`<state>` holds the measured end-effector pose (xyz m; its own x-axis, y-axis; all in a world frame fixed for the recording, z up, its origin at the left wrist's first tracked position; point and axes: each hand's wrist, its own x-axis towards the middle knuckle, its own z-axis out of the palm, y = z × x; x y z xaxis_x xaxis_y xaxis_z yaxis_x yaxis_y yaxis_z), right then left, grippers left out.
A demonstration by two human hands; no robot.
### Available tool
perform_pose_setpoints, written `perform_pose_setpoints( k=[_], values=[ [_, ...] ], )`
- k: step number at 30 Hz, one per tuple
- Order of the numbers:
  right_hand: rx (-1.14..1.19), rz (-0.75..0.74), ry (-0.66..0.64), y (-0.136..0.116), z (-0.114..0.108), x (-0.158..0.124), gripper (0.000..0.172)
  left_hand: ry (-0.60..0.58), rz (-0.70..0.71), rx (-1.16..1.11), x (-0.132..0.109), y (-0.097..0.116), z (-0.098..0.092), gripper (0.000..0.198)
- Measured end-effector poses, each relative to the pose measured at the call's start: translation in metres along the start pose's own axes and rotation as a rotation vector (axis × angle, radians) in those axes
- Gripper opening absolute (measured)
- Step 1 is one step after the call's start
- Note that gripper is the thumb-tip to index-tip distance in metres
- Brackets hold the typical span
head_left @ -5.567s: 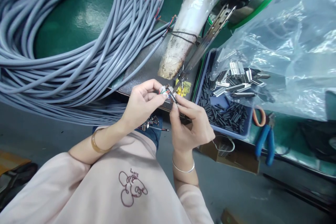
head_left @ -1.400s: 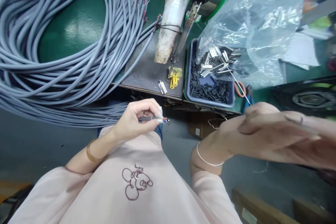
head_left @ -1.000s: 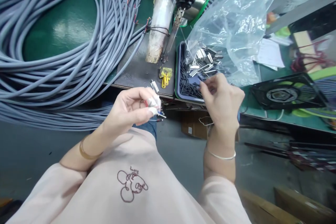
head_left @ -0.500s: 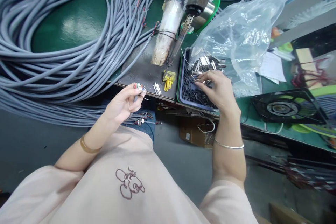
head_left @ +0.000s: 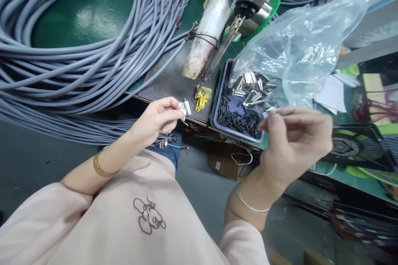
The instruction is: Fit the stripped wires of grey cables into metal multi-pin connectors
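My left hand [head_left: 155, 119] is closed near the bench edge, pinching the stripped end of a grey cable beside a small metal connector [head_left: 186, 107] on the dark plate. My right hand [head_left: 295, 140] is raised in front of the blue tray [head_left: 219, 93], its fingers pinched on a small metal connector shell [head_left: 269, 112]. The tray holds several black sleeves and silver connector shells [head_left: 252, 87] spilling from a clear plastic bag [head_left: 295, 54].
A big coil of grey cables [head_left: 77, 49] fills the green bench at the left. A wrapped soldering tool [head_left: 211, 37] leans over the dark plate [head_left: 168, 80], with a yellow clip [head_left: 200, 97] by it. A black fan [head_left: 351, 145] lies at the right.
My right hand has lifted out of the blue tray toward me with a metal shell pinched in its fingers. My left hand has shifted right, up to the connector on the plate's edge.
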<state>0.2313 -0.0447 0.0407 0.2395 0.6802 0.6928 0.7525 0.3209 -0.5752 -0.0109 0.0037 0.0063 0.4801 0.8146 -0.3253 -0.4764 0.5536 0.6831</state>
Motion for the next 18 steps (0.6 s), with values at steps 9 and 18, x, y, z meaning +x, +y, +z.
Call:
perform_pose_setpoints(
  k=[9,18],
  values=[
    [0.051,0.133,0.217,-0.033,0.061,-0.051,0.013,0.067,0.089,0.140,0.007,-0.010,0.015,0.024],
    [0.203,0.156,0.201,-0.033,0.071,-0.053,0.014,0.088,0.120,0.159,0.010,-0.012,0.010,0.022]
  ],
)
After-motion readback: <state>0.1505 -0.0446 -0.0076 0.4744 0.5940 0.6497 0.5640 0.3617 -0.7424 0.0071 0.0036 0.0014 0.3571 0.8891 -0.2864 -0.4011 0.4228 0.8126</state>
